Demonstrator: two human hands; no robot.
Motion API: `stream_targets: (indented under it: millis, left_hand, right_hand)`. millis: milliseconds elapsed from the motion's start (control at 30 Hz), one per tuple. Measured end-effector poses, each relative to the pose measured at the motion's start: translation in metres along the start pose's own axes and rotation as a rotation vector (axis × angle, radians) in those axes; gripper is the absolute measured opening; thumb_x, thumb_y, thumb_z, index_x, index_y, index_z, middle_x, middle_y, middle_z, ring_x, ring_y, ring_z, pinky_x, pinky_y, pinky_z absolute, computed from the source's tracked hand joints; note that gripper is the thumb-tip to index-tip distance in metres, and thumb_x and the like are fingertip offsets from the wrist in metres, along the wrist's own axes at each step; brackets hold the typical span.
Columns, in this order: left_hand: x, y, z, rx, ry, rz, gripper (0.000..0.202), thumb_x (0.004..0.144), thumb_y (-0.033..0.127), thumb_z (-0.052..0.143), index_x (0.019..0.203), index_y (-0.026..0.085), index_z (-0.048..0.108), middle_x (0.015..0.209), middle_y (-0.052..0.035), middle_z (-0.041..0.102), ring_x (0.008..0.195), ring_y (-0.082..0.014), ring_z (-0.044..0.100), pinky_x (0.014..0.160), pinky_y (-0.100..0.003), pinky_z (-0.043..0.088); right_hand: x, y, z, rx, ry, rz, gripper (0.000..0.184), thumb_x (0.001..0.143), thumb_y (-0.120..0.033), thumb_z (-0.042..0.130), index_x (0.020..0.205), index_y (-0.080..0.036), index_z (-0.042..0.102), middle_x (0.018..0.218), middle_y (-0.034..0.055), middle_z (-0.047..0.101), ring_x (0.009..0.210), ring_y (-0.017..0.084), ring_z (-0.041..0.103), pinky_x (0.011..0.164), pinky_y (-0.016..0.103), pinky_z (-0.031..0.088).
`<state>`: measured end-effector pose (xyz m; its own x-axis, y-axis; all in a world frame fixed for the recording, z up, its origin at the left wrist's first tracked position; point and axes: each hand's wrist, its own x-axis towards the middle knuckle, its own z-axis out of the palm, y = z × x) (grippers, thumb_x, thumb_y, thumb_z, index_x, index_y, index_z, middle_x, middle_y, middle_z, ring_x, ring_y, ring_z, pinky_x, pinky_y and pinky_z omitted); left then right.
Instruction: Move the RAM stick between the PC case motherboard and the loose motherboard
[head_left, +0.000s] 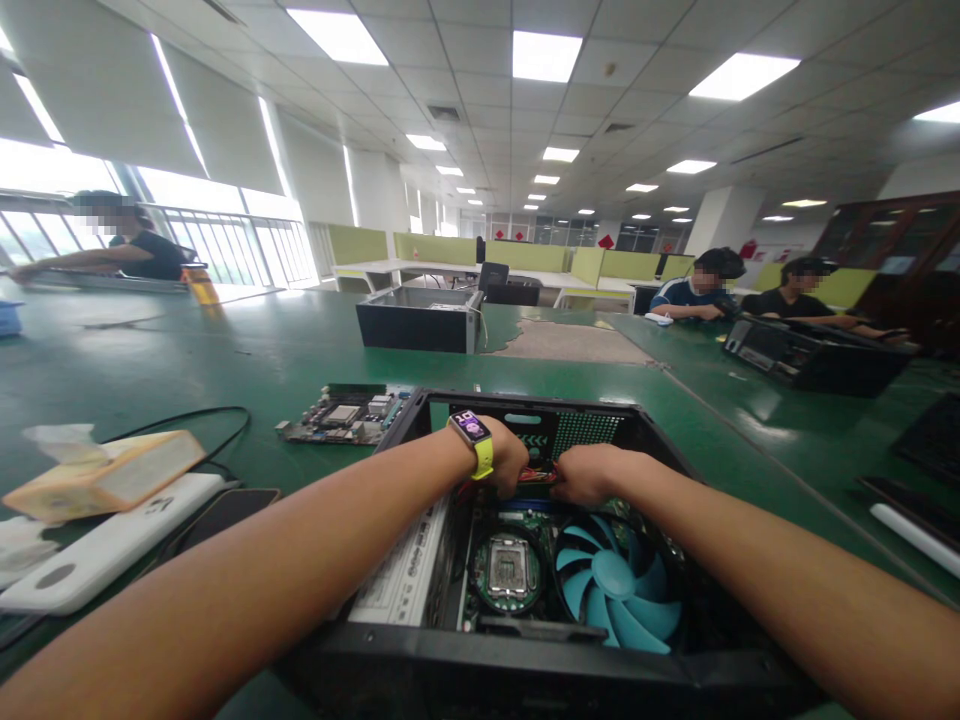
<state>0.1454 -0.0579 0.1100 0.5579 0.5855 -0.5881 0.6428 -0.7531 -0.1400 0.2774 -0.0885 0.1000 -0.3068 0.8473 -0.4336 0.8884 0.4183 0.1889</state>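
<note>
Starting left of the case [525, 682]: tissue box [105, 475], phone [225, 510], and a loose board [345, 415] just beside the case's rear left corner. Case is open on top. Inside are a white-labelled unit [409, 570] along the left wall, a socket [510, 570] mid-front and a blue fan [619, 582] right of it. Left hand [506, 455] is curled at the case's rear, fingertips hidden, so its grip can't be told. Wires [541, 474], red, sit between the hands. Right hand [589, 472] is fisted on the wires.
</note>
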Motion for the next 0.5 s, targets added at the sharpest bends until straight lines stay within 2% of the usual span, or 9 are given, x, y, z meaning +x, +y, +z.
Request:
stream_targets:
  millis: [233,500]
  left_hand:
    - [0.0,-0.0009,0.0002,-0.049,0.01,0.006,0.015,0.059,0.024,0.064,0.067,0.013,0.07,0.06,-0.0045,0.065,0.054,-0.0166,0.055,0.054,-0.027,0.043]
    - [-0.0069,0.0042,-0.0047,-0.008,-0.009,-0.016,0.027,0.062,0.026,0.062,0.082,0.01,0.072,0.075,-0.0087,0.069,0.06,-0.0181,0.057,0.055,-0.027,0.044]
  right_hand:
    - [0.0022,0.0021,0.0015,0.009,-0.011,-0.023,0.049,0.079,-0.047,0.041,0.104,-0.013,0.066,0.102,0.0162,0.066,0.09,0.029,0.063,0.067,0.034,0.048]
    - [0.0038,0.0027,0.0023,0.021,-0.024,-0.008,0.051,0.079,-0.05,0.04,0.105,-0.014,0.065,0.102,0.0155,0.066,0.089,0.029,0.063,0.067,0.033,0.047]
